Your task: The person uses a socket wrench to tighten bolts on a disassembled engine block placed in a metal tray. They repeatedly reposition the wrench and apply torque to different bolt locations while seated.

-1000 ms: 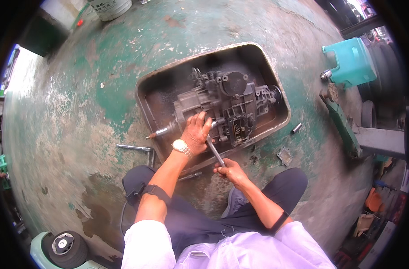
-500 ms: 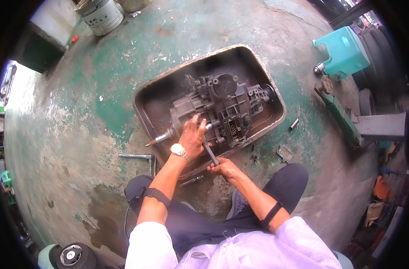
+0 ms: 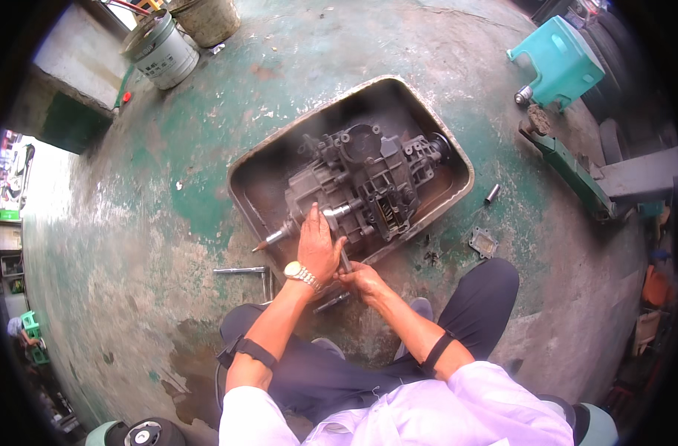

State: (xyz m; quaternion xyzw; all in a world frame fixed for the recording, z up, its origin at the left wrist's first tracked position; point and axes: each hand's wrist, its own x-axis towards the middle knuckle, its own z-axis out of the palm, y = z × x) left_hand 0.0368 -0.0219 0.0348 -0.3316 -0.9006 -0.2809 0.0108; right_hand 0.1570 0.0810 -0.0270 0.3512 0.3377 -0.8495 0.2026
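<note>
**Heavy gearbox in a tray, stiff wrench at its side**

In the head view, the gearbox [image 3: 365, 182] lies in a dark tray [image 3: 376, 95] on the floor [image 3: 168, 223]. The right hand [image 3: 364, 281] is closed around the handle of a metal wrench [image 3: 346, 262]. The left hand [image 3: 319, 249] lies beside it, fingers straight and thumb spread; its palm is hidden, so I cannot tell whether it presses on the wrench.

The gearbox looks heavy and rigid, likely greasy; lifting it would best be done from beneath the casing, not by the protruding shaft [image 3: 273, 238]. The wrench should feel solid and unbending, perhaps slick, gripped best toward the handle's end.
</note>
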